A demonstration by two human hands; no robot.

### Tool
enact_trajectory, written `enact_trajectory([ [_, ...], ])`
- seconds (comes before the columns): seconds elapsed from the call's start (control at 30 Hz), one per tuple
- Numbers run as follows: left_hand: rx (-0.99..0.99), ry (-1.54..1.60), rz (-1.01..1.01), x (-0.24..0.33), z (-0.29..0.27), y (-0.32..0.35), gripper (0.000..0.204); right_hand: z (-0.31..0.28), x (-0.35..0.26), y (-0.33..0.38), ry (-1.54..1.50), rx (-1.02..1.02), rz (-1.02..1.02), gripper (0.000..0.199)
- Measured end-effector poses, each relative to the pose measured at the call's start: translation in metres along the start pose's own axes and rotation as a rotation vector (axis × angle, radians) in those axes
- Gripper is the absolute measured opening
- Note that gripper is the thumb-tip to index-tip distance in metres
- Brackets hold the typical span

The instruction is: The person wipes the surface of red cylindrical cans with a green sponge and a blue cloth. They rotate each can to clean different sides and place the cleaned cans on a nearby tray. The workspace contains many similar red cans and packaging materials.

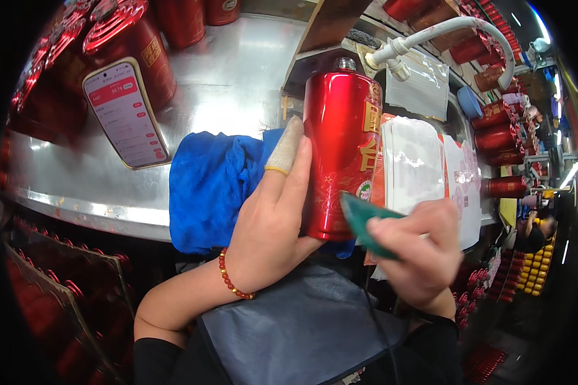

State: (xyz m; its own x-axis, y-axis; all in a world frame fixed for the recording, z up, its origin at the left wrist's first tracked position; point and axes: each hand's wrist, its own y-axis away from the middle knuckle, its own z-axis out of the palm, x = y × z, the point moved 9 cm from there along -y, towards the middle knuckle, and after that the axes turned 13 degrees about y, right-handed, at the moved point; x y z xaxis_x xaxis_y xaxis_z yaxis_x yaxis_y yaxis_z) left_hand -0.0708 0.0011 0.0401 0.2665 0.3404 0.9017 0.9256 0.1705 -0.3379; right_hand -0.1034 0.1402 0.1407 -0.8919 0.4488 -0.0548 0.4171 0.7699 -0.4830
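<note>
A shiny red bottle (331, 147) with gold lettering and a small round green-and-white sticker (363, 190) lies on a blue cloth (205, 186), its neck pointing away from me. My left hand (273, 212) steadies it from the left side, thumb under the base; one finger wears a pale cloth finger cover (285, 149). In my right hand (424, 250) a flat green scraper (372, 221) is pinched. The scraper's pointed tip is at the bottle's lower right side, close to the sticker; whether it touches cannot be told. My right hand is slightly blurred.
A phone (127, 115) leans against a red bottle (135, 48) at the left, with more red bottles behind. White sticker sheets (414, 167) lie right of the bottle. A white curved pipe (456, 25) arches at the upper right. Racks of red bottles (64, 282) stand lower left.
</note>
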Motion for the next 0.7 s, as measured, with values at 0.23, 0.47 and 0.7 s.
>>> enact_trajectory([
  [0.23, 0.017, -0.076, -0.007, -0.003, 0.001, 0.007, 0.108, -0.001, -0.011, -0.016, 0.051, -0.077, -0.128, 0.043],
  [0.47, 0.051, -0.026, 0.011, -0.002, -0.003, 0.006, 0.098, 0.004, -0.025, -0.020, 0.132, -0.147, -0.249, 0.042],
  [0.7, 0.042, 0.001, 0.040, -0.005, -0.005, 0.008, 0.100, 0.010, -0.033, -0.030, 0.091, -0.172, -0.266, 0.036],
])
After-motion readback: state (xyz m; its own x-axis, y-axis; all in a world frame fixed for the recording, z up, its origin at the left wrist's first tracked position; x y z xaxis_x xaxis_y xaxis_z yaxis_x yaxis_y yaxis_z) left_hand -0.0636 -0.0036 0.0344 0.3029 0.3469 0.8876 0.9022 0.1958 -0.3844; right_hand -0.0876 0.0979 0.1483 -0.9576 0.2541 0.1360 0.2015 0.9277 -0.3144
